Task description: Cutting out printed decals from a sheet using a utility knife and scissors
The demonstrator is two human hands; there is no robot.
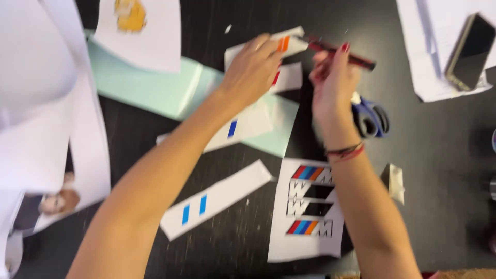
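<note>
Dark tabletop (439,170), far edge middle: left hand (253,70) pins flat a flimsy white paper strip (289,44) with orange marks, right hand (333,85) pinching a thin red-black pen (356,58) over it, so I'd hold that tear-prone strip by its ends, blue scissors (372,119) just beside.

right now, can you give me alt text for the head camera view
Over a black table, the left hand presses a white paper strip with an orange mark while the right hand holds a dark red pen-like tool. Blue-handled scissors and more striped paper cut-outs lie nearby.
</note>
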